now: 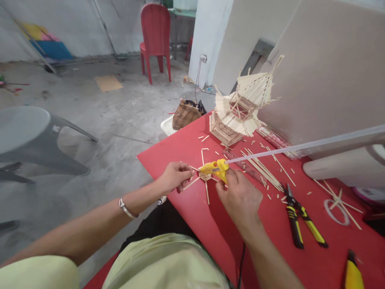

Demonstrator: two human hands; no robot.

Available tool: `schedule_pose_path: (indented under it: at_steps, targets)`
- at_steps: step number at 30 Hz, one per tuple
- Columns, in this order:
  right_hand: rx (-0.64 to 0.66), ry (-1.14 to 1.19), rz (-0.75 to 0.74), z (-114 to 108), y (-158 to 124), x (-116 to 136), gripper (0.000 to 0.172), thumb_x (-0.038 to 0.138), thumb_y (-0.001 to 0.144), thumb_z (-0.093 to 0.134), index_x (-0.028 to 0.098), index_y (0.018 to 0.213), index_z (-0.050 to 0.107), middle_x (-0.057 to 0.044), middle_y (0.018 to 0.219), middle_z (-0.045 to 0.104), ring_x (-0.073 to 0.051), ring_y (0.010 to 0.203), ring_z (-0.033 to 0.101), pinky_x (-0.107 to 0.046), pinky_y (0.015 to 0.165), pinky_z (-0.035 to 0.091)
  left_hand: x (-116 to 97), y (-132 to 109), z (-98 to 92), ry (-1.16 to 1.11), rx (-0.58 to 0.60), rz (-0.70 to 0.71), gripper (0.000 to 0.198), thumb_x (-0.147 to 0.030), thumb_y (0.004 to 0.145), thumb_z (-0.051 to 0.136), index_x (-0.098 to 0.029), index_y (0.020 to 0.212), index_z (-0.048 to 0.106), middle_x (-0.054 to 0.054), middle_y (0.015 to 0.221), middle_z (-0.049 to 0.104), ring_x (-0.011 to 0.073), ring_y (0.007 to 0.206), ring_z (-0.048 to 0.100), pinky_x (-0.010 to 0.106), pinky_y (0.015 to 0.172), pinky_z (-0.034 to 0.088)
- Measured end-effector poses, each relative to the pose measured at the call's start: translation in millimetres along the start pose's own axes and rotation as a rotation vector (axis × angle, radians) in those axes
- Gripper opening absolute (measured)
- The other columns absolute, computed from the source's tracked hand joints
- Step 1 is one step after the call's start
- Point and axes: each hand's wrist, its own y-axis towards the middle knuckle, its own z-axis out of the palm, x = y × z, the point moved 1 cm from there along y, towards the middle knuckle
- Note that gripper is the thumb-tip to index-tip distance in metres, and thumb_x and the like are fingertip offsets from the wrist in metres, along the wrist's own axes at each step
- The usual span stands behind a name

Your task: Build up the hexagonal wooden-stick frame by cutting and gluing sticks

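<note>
My right hand (237, 194) is wrapped round a yellow hot glue gun (221, 170), its nozzle pointing left. A long translucent glue stick (288, 149) juts from the gun's back end. Beneath the nozzle lies a spoked frame of thin wooden sticks (207, 194), with short pieces round its centre. My left hand (177, 176) is at the frame's left side, thumb and fingers pinched together close to the nozzle. Whatever sits between those fingertips is too small to make out. The gun and both hands cover parts of the frame.
A pagoda-like stick model (237, 110) stands at the red table's (186, 150) far corner. To the right lie loose sticks (264, 170), yellow-black cutters (297, 216), a tape ring (337, 212) and another stick star (338, 199). A grey stool (27, 128) stands left.
</note>
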Motion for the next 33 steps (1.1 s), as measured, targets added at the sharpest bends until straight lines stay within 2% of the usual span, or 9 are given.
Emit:
schedule_pose_path:
  at_steps: [4, 7, 12, 16, 23, 26, 29, 33]
  targets:
    - [0.001, -0.007, 0.013, 1, -1, -1, 0.018, 0.023, 0.085, 0.054, 0.015, 0.097, 0.064, -0.003, 0.080, 0.066, -0.014, 0.061, 0.053, -0.029, 0.054, 0.025, -2, -1, 1.4, 0.021, 0.010, -0.009, 0.013, -0.021, 0.080, 0.061, -0.017, 0.069, 0.056, -0.006, 0.036, 0.049, 0.0082, 0.026, 0.041, 0.018, 0.029, 0.035]
    - [0.000, -0.007, 0.026, 1, -3, -2, 0.018, 0.023, 0.084, 0.055, 0.016, 0.097, 0.064, -0.003, 0.079, 0.066, -0.014, 0.060, 0.051, -0.029, 0.053, 0.025, -4, -2, 1.9, 0.024, 0.003, -0.022, 0.013, -0.020, 0.081, 0.060, -0.017, 0.069, 0.055, -0.006, 0.037, 0.049, 0.0080, 0.026, 0.040, 0.018, 0.029, 0.034]
    - [-0.008, 0.018, 0.019, 0, -5, -2, 0.020, 0.021, 0.082, 0.055, 0.015, 0.099, 0.064, -0.002, 0.077, 0.064, -0.014, 0.063, 0.053, -0.029, 0.053, 0.024, -9, -3, 3.4, 0.062, -0.018, -0.045, 0.015, -0.022, 0.083, 0.061, -0.018, 0.069, 0.056, -0.008, 0.034, 0.043, 0.0069, 0.024, 0.034, 0.017, 0.027, 0.026]
    - [0.012, 0.030, 0.020, -4, -7, -4, 0.020, 0.021, 0.082, 0.055, 0.015, 0.098, 0.065, -0.002, 0.076, 0.064, -0.014, 0.062, 0.052, -0.029, 0.052, 0.023, -10, -3, 4.9, 0.068, -0.038, -0.092, 0.012, -0.021, 0.082, 0.062, -0.017, 0.072, 0.058, -0.007, 0.043, 0.050, 0.0064, 0.027, 0.039, 0.017, 0.028, 0.029]
    - [0.106, 0.113, 0.055, -4, -17, -10, 0.025, 0.027, 0.084, 0.054, 0.017, 0.103, 0.065, -0.002, 0.078, 0.063, -0.013, 0.060, 0.051, -0.028, 0.053, 0.023, -8, 1, 4.6, 0.067, -0.035, -0.077, 0.011, -0.020, 0.079, 0.062, -0.015, 0.069, 0.061, -0.002, 0.054, 0.060, 0.0071, 0.030, 0.044, 0.020, 0.028, 0.031]
    - [0.086, 0.191, 0.148, 2, -28, -16, 0.027, 0.034, 0.085, 0.054, 0.018, 0.104, 0.065, -0.004, 0.085, 0.065, -0.015, 0.067, 0.055, -0.026, 0.055, 0.028, -9, 4, 7.4, 0.085, -0.057, -0.103, 0.014, -0.023, 0.079, 0.063, -0.014, 0.068, 0.063, -0.002, 0.051, 0.059, 0.0070, 0.029, 0.041, 0.020, 0.027, 0.028]
    - [0.057, 0.254, 0.308, 12, -50, -29, 0.030, 0.044, 0.086, 0.055, 0.017, 0.098, 0.063, -0.007, 0.089, 0.064, -0.019, 0.075, 0.058, -0.026, 0.060, 0.036, -12, 5, 11.5, 0.088, -0.106, -0.121, 0.018, -0.026, 0.078, 0.065, -0.015, 0.064, 0.063, -0.003, 0.048, 0.057, 0.0065, 0.029, 0.038, 0.020, 0.028, 0.026]
    - [0.108, 0.304, 0.504, 27, -87, -53, 0.048, 0.062, 0.086, 0.052, 0.016, 0.096, 0.062, -0.009, 0.083, 0.062, -0.024, 0.077, 0.058, -0.030, 0.065, 0.040, -18, 3, 17.0, 0.081, -0.174, -0.142, 0.023, -0.026, 0.076, 0.067, -0.015, 0.057, 0.060, -0.004, 0.044, 0.052, 0.0055, 0.029, 0.036, 0.020, 0.030, 0.024]
